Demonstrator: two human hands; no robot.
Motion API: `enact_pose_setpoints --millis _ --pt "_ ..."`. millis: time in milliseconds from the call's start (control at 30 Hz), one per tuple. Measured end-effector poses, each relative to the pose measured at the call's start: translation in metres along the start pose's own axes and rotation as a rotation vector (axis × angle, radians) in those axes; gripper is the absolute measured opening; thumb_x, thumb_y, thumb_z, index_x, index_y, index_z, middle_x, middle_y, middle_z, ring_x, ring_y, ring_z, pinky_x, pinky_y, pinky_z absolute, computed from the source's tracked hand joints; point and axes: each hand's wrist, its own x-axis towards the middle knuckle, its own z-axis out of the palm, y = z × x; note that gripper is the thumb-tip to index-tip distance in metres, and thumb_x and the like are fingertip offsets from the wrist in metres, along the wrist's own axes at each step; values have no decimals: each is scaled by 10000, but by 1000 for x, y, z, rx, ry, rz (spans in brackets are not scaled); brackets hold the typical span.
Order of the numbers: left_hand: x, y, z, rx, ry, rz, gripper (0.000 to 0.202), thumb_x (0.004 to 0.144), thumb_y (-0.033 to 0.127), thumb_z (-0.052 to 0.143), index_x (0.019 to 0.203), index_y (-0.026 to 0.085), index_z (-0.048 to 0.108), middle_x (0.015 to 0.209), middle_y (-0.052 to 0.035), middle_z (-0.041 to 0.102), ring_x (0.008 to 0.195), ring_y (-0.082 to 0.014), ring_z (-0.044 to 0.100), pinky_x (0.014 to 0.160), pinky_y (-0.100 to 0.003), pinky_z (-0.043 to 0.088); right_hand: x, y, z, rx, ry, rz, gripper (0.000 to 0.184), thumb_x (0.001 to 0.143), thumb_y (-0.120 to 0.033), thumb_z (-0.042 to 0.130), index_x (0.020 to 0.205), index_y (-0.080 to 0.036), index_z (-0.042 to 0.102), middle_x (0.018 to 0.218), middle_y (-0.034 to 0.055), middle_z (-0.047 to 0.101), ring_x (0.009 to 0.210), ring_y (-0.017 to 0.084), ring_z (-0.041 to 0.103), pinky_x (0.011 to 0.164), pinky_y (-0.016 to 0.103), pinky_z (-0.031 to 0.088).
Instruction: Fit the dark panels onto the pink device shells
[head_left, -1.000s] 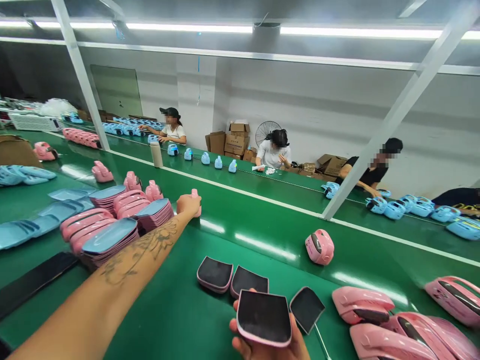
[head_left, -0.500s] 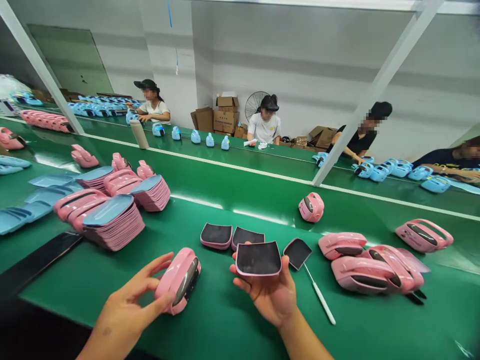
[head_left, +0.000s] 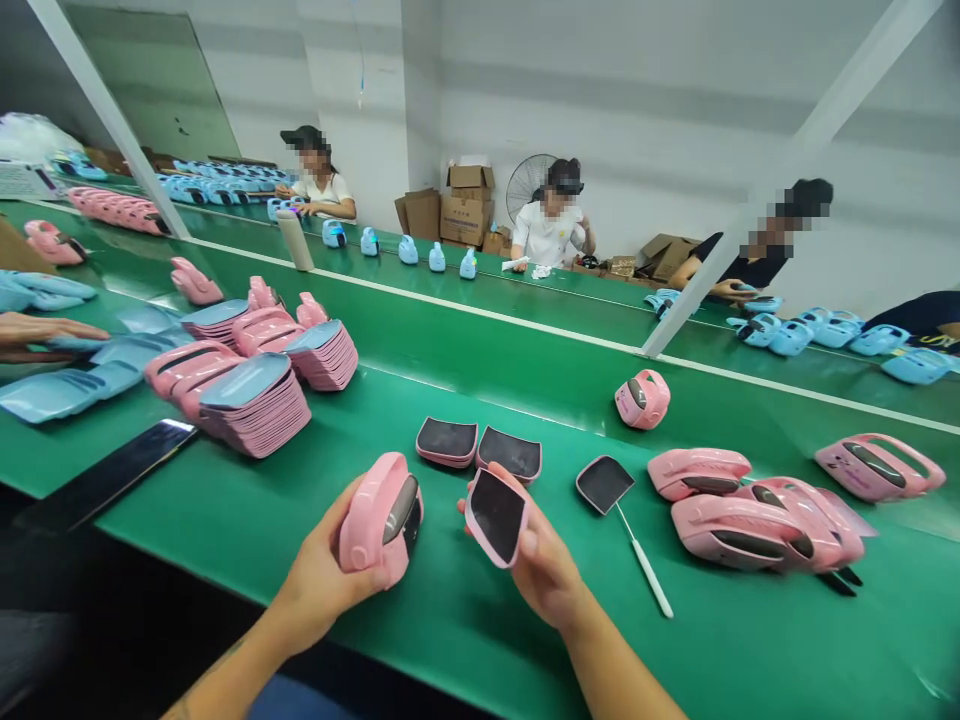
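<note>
My left hand (head_left: 330,560) is wrapped round a pink plastic housing (head_left: 375,515) with a moulded handle and a dark window on its right side. In my right hand (head_left: 544,570) is a pink-rimmed panel with a black face (head_left: 496,515), tilted on edge, thumb on its near side. The two parts are apart, side by side above the green table (head_left: 480,640). Just beyond my hands lie two small stacks of black-faced panels, one on the left (head_left: 448,440) and one on the right (head_left: 517,455). Another black-faced panel (head_left: 604,484) rests by a white-handled rod (head_left: 651,575).
Several pink housings (head_left: 735,530) lie at right, a single one (head_left: 643,400) farther back. Stacked pink panels (head_left: 259,415) and blue panels (head_left: 71,390) fill the left, where another person's hand (head_left: 45,332) reaches in. A dark phone-like slab (head_left: 112,475) lies near the edge. Co-workers sit opposite.
My left hand has lifted the pink housing and turned it more upright. My right hand has tilted the black-faced panel on edge and brought it closer to the housing. Another person's hand has appeared at left.
</note>
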Motion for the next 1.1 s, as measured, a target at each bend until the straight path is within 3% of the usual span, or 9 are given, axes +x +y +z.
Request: enact_pose_setpoints --millis 100,167,267,400,633,800,1100 --pt "-7 7 36 -260 51 97 1101 677 662 846 1591 254 391 1508 -159 584 1328 -425 605 1069 -505 559 -1 8 -1 -238 -30 -14 966 737 -602 860 1560 -311 447 1572 107 521 1391 358 537 1186 553 370" --pt "-10 13 55 -309 76 120 1048 727 672 815 1594 272 383 1544 -153 547 1370 -422 570 1113 -509 529 -1 12 -2 -410 -44 -30 1002 759 -583 855 1597 -297 387 1600 117 480 1400 345 520 1204 544 353" --pt "-9 17 68 -340 2 97 1055 731 685 812 1604 285 372 1605 -153 475 1427 -437 511 1138 -532 508 -3 14 -2 -659 -31 -42 1052 757 -513 881 1626 -293 328 1632 120 428 1449 349 457 1231 542 321" --pt "-8 10 65 -336 -80 110 1071 742 651 829 1620 285 336 1648 -168 411 1453 -436 484 1137 -541 508 -5 15 1 -789 -22 -16 1042 781 -505 865 1635 -301 304 1668 115 358 1481 354 413 1247 546 301" --pt "-15 1 63 -259 -86 102 1060 713 553 893 1599 284 377 1618 -161 453 1429 -394 519 1141 -486 510 -4 19 2 -850 -43 -43 1029 803 -461 857 1640 -297 281 1679 113 322 1505 344 380 1253 538 304" --pt "-15 3 64 -274 -93 102 1066 723 551 886 1607 267 361 1599 -182 463 1435 -416 504 1138 -521 503 -4 19 2 -849 -60 -54 1034 808 -446 866 1640 -310 269 1676 106 323 1523 327 358 1261 521 300" --pt "-17 -5 61 -153 -53 141 976 760 443 862 1588 277 375 1584 -158 486 1406 -375 541 1143 -506 496 -2 18 3 -839 -60 -61 1110 720 -546 915 1628 -312 320 1649 118 355 1500 355 386 1254 546 312"
